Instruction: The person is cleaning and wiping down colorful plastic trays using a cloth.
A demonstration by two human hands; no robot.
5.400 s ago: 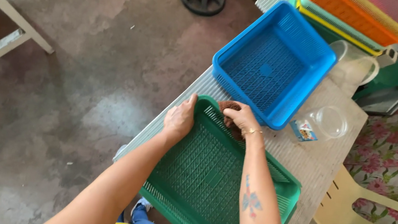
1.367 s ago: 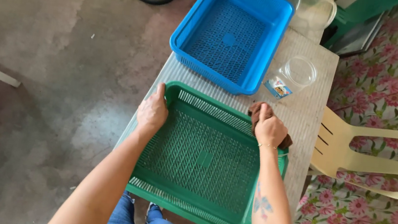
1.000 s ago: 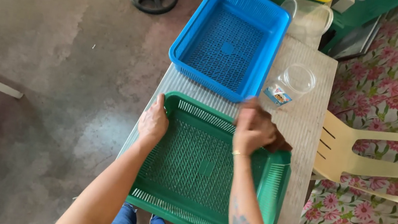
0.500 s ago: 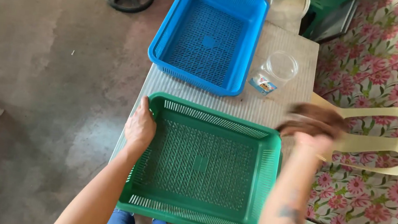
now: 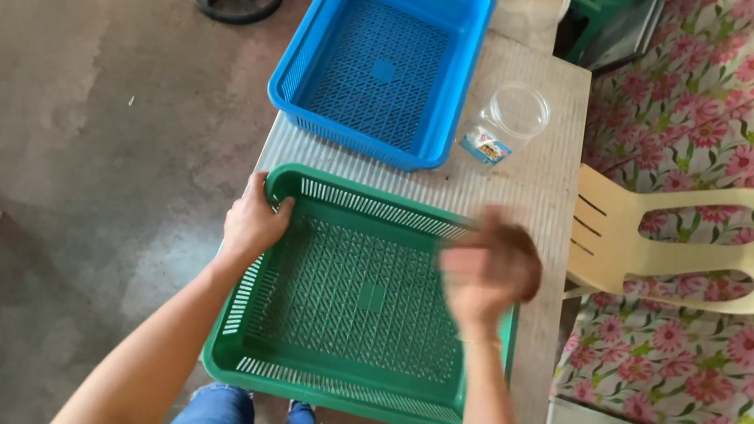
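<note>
My left hand (image 5: pixel 251 222) is clamped on the near-left corner of the green tray (image 5: pixel 366 302), thumb along the outside of the rim and fingers curled over into the basket, so the tray sits pinned flat on the narrow ribbed table (image 5: pixel 547 190), its near edge hanging slightly past the table's end toward my knees. What has changed is on the other side: half a second ago my right hand (image 5: pixel 484 273) was out beyond the tray's right rim, over toward the cream plastic chair (image 5: pixel 689 246), and now it has swung back in over the tray's far-right corner. It is badly motion-blurred, so I can only say it seems to be closed around a dark brown wad, probably a cloth or scrubber (image 5: pixel 515 258); I cannot tell whether that wad is touching the rim yet or only passing above it. The left hand has not shifted from its corner across these moments, which fits it acting as the brace while the right one sweeps back and forth. I read that as wiping strokes across the green tray, with the right rim and far corner being the part under work just now. The blue tray (image 5: pixel 382 54) lies just beyond, apart from the green one, and a clear plastic jar (image 5: pixel 505 127) lies on its side near the blue tray's right corner, neither touched.
</note>
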